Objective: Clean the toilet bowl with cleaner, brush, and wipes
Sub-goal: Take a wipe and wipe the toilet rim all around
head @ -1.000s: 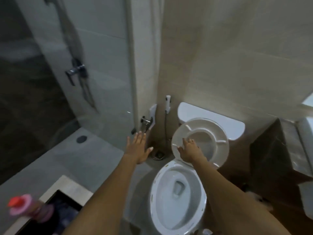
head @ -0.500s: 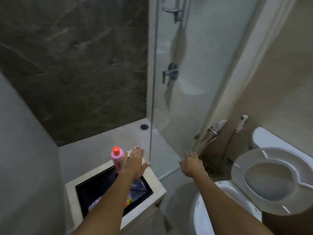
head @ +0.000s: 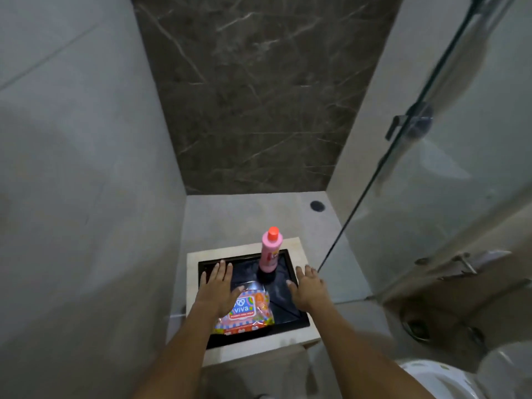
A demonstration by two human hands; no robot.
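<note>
A pink cleaner bottle (head: 270, 251) with an orange-red cap stands upright at the far side of a black tray (head: 285, 303) set on a pale stone block. A colourful pack of wipes (head: 247, 313) lies in the tray's near left part. My left hand (head: 216, 289) hovers with straight fingers over the tray's left side, partly covering the pack. My right hand (head: 308, 286) hovers flat over the tray's right side, just right of the bottle. Both hands hold nothing. Only the toilet's white rim (head: 449, 381) shows at the bottom right. No brush is in view.
A glass shower door (head: 431, 182) with a metal handle stands to the right of the tray. Grey tiled wall closes the left side and dark marble the back. A round floor drain (head: 317, 205) sits beyond the block, another drain (head: 416, 326) near the toilet.
The view has swung left from the toilet to the tray. My right hand left the raised toilet seat, and both hands now hover over the tray.
</note>
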